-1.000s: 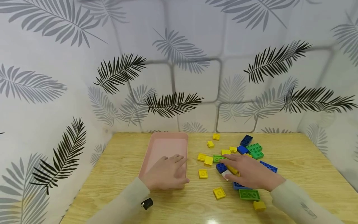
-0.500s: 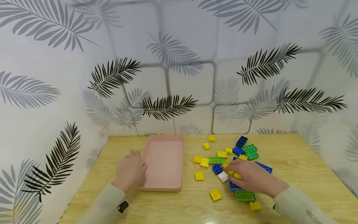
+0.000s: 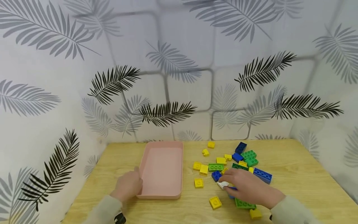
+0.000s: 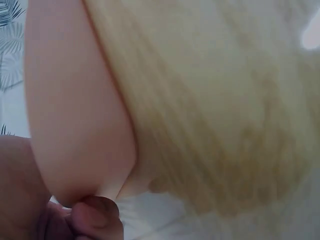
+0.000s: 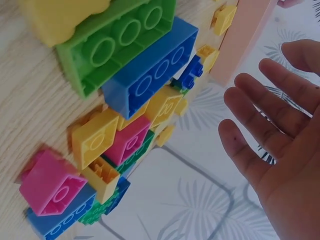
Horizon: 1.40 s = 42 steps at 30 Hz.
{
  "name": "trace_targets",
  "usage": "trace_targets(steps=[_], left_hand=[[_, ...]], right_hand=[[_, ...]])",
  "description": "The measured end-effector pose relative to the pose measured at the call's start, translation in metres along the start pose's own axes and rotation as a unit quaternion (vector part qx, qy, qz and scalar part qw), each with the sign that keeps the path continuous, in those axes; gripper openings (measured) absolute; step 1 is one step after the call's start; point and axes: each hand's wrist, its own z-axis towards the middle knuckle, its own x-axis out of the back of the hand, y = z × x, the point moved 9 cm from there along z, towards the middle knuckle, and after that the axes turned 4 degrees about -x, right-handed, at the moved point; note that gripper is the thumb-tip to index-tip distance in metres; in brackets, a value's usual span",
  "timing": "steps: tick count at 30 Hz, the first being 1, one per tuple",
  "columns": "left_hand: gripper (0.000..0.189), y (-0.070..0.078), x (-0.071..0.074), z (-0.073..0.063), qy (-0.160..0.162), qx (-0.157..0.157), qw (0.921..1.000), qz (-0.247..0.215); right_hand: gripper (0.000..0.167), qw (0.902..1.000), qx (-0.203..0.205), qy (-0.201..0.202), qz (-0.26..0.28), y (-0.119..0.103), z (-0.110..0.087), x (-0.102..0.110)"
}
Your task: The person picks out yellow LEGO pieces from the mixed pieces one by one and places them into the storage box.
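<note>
A pale pink tray (image 3: 159,197) lies on the table at centre left. My left hand (image 3: 127,186) grips its left side; in the left wrist view, curled fingers (image 4: 95,217) meet the tray wall (image 4: 80,100). My right hand (image 3: 247,186) is over the toy bricks, partly hiding some. Its fingers (image 5: 245,95) are spread and only slightly bent in the right wrist view, holding nothing. Close to its fingertips are a white brick (image 3: 222,184) and a small blue brick (image 3: 216,176). A green brick (image 3: 245,204) lies below the palm.
Several yellow bricks, such as one near the front (image 3: 215,202), are scattered between tray and pile. Green bricks (image 3: 249,154), a dark blue brick (image 3: 241,147) and a long blue brick (image 3: 262,175) lie farther back. Pink bricks (image 5: 52,185) show in the right wrist view. A leaf-patterned curtain (image 3: 179,93) hangs behind.
My left hand has moved from above the tray to its left edge and taken hold there. The right hand stays over the bricks, a little nearer the front. The head view has tilted slightly.
</note>
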Motion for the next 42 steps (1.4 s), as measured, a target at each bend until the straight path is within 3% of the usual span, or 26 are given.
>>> trace_targets(steps=[6,15,19,26,33,38,42], left_hand=[[0.052,0.008,-0.001,-0.004,0.02,-0.002,0.9998,0.004],[0.053,0.004,-0.009,-0.005,-0.013,0.027,0.9983,-0.05],[0.051,0.002,-0.008,0.0,0.0,0.033,0.9982,-0.05],[0.054,-0.003,-0.015,0.005,-0.018,0.051,0.9972,-0.052],[0.056,-0.001,-0.017,0.006,-0.01,0.06,0.9975,-0.036],[0.058,-0.001,-0.021,0.004,-0.024,0.075,0.9968,-0.017],[0.061,0.001,-0.02,0.005,-0.026,0.07,0.9972,0.002]], right_hand=[[0.026,0.9993,-0.004,-0.036,0.002,-0.017,0.003,-0.013],[0.032,0.9951,0.018,-0.097,0.007,-0.041,0.005,-0.049],[0.031,0.9943,0.028,-0.103,0.007,-0.046,0.007,-0.054],[0.031,0.9931,0.019,-0.116,-0.002,-0.046,0.013,-0.061],[0.028,0.994,0.023,-0.105,-0.019,-0.043,0.018,-0.06],[0.028,0.9936,0.024,-0.108,-0.023,-0.045,0.02,-0.063],[0.029,0.9936,0.025,-0.108,-0.023,-0.049,0.025,-0.06]])
